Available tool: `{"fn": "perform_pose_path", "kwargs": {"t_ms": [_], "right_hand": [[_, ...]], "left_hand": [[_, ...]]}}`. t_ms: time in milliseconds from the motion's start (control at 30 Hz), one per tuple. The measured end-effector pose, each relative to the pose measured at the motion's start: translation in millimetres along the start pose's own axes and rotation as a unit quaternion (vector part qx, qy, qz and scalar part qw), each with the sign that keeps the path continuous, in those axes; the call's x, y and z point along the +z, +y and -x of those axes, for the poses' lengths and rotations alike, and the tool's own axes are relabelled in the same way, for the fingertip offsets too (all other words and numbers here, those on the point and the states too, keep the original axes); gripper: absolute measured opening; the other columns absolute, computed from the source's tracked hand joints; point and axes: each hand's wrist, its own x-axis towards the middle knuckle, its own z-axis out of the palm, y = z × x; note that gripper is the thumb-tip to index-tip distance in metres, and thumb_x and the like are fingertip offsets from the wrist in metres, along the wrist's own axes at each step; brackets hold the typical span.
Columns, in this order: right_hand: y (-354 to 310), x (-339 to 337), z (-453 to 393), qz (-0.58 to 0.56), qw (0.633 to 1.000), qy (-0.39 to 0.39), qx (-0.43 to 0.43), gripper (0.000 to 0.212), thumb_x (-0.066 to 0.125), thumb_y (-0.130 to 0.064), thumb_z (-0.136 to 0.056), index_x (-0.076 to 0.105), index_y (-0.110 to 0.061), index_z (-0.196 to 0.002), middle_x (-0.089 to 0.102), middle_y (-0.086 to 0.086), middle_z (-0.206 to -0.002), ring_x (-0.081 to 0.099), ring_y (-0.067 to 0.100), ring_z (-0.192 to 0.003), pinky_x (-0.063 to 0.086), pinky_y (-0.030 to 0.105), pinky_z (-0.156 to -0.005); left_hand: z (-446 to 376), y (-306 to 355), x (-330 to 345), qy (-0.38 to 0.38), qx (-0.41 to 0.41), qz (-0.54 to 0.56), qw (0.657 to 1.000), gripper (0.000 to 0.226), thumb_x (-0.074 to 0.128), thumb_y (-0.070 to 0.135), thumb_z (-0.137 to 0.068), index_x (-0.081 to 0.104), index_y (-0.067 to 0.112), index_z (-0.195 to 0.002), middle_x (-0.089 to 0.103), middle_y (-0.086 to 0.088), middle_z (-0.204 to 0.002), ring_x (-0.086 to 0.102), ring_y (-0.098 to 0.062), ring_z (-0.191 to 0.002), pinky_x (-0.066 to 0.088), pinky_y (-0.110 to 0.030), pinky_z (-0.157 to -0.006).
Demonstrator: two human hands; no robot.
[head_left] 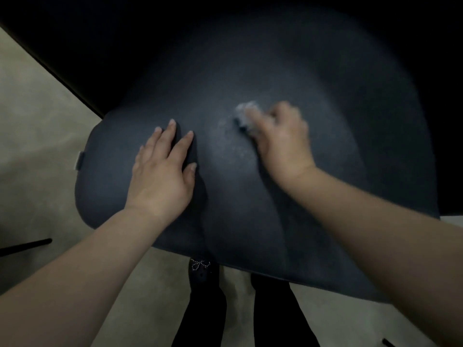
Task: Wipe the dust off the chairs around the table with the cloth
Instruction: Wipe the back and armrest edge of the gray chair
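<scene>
On chair seat point(250, 196), right hand point(280, 144) (blurred) grips cloth point(246, 115).

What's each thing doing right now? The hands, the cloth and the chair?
Left hand: flat on the seat, fingers straight and spread.
Right hand: blurred, fingers curled round the cloth, pressing it on the seat.
Cloth: bunched up, whitish, mostly hidden under the fingers.
Chair seat: dark, a pale dusty smear beside the cloth.

My hands on the chair seat

My left hand point(160, 169) lies flat on the seat point(250, 196), left of my right hand point(280, 139), which presses the cloth point(245, 113) further back.
</scene>
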Motion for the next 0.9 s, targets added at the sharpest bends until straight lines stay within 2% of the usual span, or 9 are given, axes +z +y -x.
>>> {"fn": "perform_pose_path", "kwargs": {"t_ms": [67, 133, 267, 367, 467, 567, 767, 833, 900], "right_hand": [[26, 0, -27, 0.008, 0.994, 0.035, 0.105, 0.041, 0.054, -0.021, -0.092, 0.055, -0.029, -0.133, 0.05, 0.014, -0.113, 0.046, 0.035, -0.103, 0.036, 0.039, -0.085], [19, 5, -30, -0.043, 0.986, 0.046, 0.152, 0.042, 0.057, -0.02, -0.09, 0.056, -0.022, -0.132, 0.05, 0.015, -0.114, 0.046, 0.035, -0.105, 0.038, 0.04, -0.09], [-43, 13, 40, -0.109, 0.994, -0.024, -0.013, 0.043, 0.069, -0.011, -0.079, 0.063, -0.012, -0.122, 0.056, 0.017, -0.098, 0.053, 0.035, -0.087, 0.045, 0.039, -0.074], [-28, 4, 46, -0.095, 0.991, -0.056, -0.075, 0.044, 0.074, -0.008, -0.074, 0.068, -0.015, -0.117, 0.059, 0.015, -0.093, 0.055, 0.034, -0.079, 0.039, 0.034, -0.07], [18, 1, 0, -0.022, 0.999, 0.023, 0.014, 0.04, 0.065, -0.006, -0.081, 0.067, -0.015, -0.12, 0.057, 0.021, -0.096, 0.053, 0.039, -0.084, 0.045, 0.042, -0.07], [25, 2, -17, -0.035, 0.992, 0.048, 0.111, 0.043, 0.058, -0.007, -0.083, 0.063, -0.017, -0.125, 0.053, 0.018, -0.104, 0.048, 0.036, -0.094, 0.042, 0.042, -0.079], [-4, -10, 68, -0.094, 0.992, -0.05, -0.065, 0.048, 0.075, -0.001, -0.07, 0.069, -0.013, -0.115, 0.059, 0.016, -0.091, 0.055, 0.036, -0.075, 0.043, 0.038, -0.067], [25, -19, 60, -0.077, 0.995, -0.045, -0.05, 0.045, 0.074, 0.001, -0.069, 0.071, -0.012, -0.112, 0.06, 0.019, -0.09, 0.055, 0.039, -0.073, 0.049, 0.042, -0.064], [55, -27, 47, -0.036, 0.999, 0.016, 0.033, 0.045, 0.068, 0.002, -0.073, 0.07, -0.013, -0.115, 0.057, 0.023, -0.092, 0.053, 0.041, -0.077, 0.049, 0.046, -0.067]], "left_hand": [[-2, -1, 0, -0.001, -0.002, -0.004, 1.0, 0.059, 0.046, 0.034, -0.095, 0.028, 0.028, -0.15, 0.012, 0.0, -0.161, 0.006, -0.022, -0.148, 0.012, -0.046, -0.119], [-3, -3, 0, -0.006, -0.001, -0.005, 1.0, 0.059, 0.046, 0.034, -0.095, 0.026, 0.028, -0.151, 0.011, 0.0, -0.161, 0.006, -0.022, -0.148, 0.012, -0.046, -0.119], [-4, 2, 0, -0.008, -0.007, -0.001, 1.0, 0.059, 0.046, 0.033, -0.097, 0.025, 0.026, -0.151, 0.011, 0.001, -0.161, 0.006, -0.021, -0.148, 0.012, -0.045, -0.119], [-5, 4, 1, -0.005, -0.014, -0.004, 1.0, 0.059, 0.045, 0.035, -0.097, 0.024, 0.026, -0.152, 0.01, 0.002, -0.161, 0.005, -0.02, -0.148, 0.011, -0.044, -0.119], [-6, 8, 4, 0.003, -0.015, -0.007, 1.0, 0.06, 0.046, 0.034, -0.097, 0.024, 0.024, -0.152, 0.011, 0.001, -0.161, 0.007, -0.022, -0.148, 0.012, -0.045, -0.119], [-9, 13, 7, 0.013, -0.023, -0.006, 1.0, 0.06, 0.047, 0.033, -0.097, 0.025, 0.023, -0.152, 0.012, 0.001, -0.161, 0.007, -0.022, -0.148, 0.011, -0.046, -0.12], [-17, 35, 12, 0.014, -0.022, -0.027, 0.999, 0.062, 0.046, 0.035, -0.096, 0.022, 0.022, -0.152, 0.01, 0.001, -0.161, 0.006, -0.021, -0.148, 0.008, -0.045, -0.12], [-20, 47, 15, 0.004, -0.002, -0.041, 0.999, 0.064, 0.045, 0.035, -0.096, 0.02, 0.023, -0.153, 0.007, 0.002, -0.162, 0.004, -0.02, -0.148, 0.005, -0.044, -0.12], [-27, 60, 21, 0.0, 0.024, -0.053, 0.998, 0.064, 0.043, 0.036, -0.096, 0.018, 0.023, -0.153, 0.005, 0.002, -0.162, 0.002, -0.019, -0.148, 0.003, -0.043, -0.12]]}}
